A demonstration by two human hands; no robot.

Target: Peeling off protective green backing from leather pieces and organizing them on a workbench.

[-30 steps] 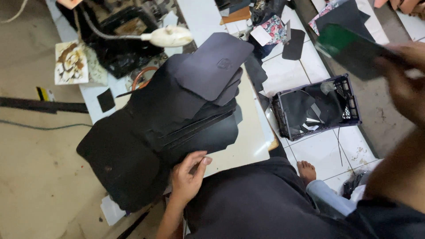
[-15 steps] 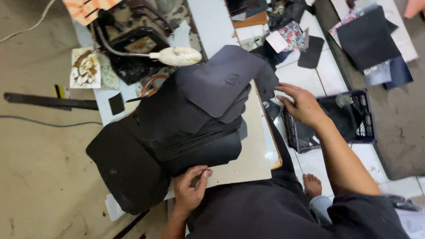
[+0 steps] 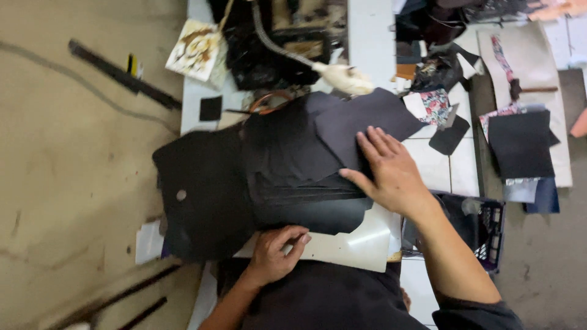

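The person wears dark, almost black clothes that fill the near edge of the scene. A dark short sleeve [image 3: 483, 311] covers the upper right arm. The left hand [image 3: 272, 253] and right hand [image 3: 391, 174] are bare, without gloves or rings.

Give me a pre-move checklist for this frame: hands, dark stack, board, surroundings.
1. Right hand flat on the dark sheet stack: ok.
2. Left hand at the stack's near edge, fingers curled: ok.
3. Left hand actually pinching a sheet: cannot tell.
4. Stack fully on the white board: not ok, it overhangs on the left.
5. Sheets squared up: not ok, edges fan out.
6. Black crate apart from the stack: ok.
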